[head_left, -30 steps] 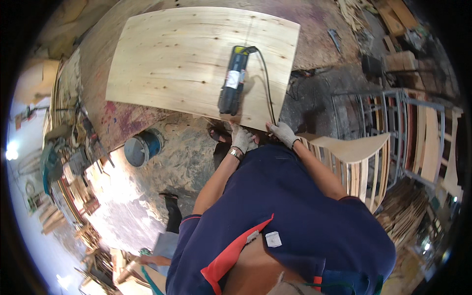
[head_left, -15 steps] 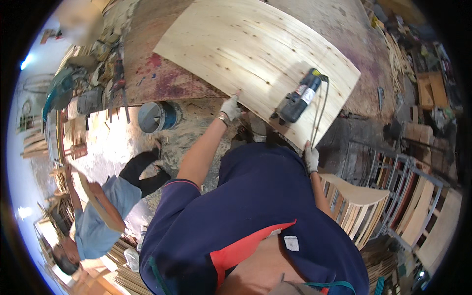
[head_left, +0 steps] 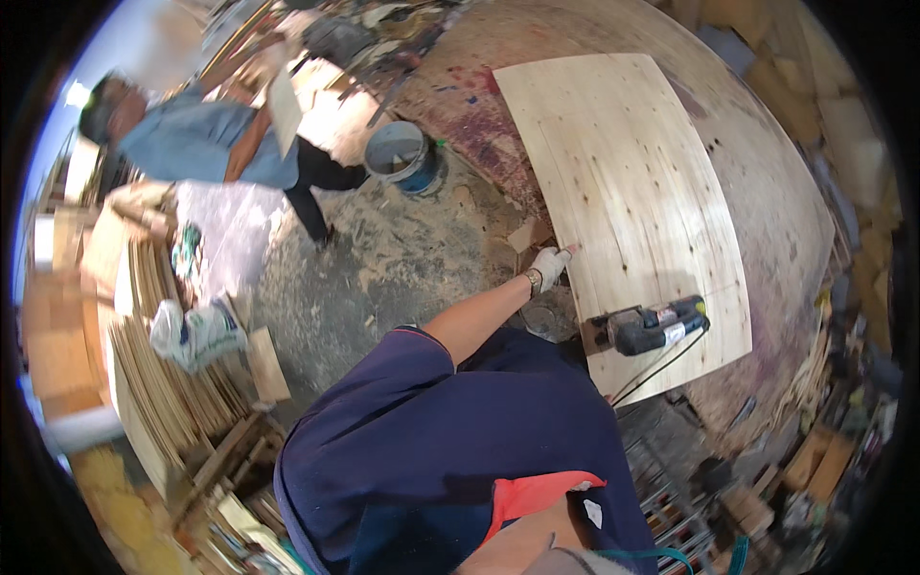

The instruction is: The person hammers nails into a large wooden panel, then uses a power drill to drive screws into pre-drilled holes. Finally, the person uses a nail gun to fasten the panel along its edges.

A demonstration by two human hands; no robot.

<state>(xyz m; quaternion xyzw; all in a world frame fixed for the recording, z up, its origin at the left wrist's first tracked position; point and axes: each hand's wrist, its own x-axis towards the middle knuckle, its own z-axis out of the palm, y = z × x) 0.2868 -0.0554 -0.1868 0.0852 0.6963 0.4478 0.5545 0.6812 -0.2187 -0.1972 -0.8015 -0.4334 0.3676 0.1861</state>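
A pale plywood sheet with dark knots lies over a worn, stained worktop. My left hand, in a light glove with bare fingertips, grips the sheet's left edge. A corded power tool that looks like a jigsaw, dark with a yellow-green end, rests on its side on the near part of the sheet. Its black cord runs toward the sheet's near corner. My right hand is almost wholly hidden behind my dark shirt; only a sliver of finger seems to show at that corner.
Left of the worktop stands a bucket on a dusty floor. A co-worker in a blue shirt carries a board at the upper left. Stacked wood strips and a white bag sit at left. Cardboard boxes lie at lower right.
My view has swung left, so the sheet and the tool on it appear turned and further right. My right hand has slipped almost out of sight. The left keeps its hold on the edge.
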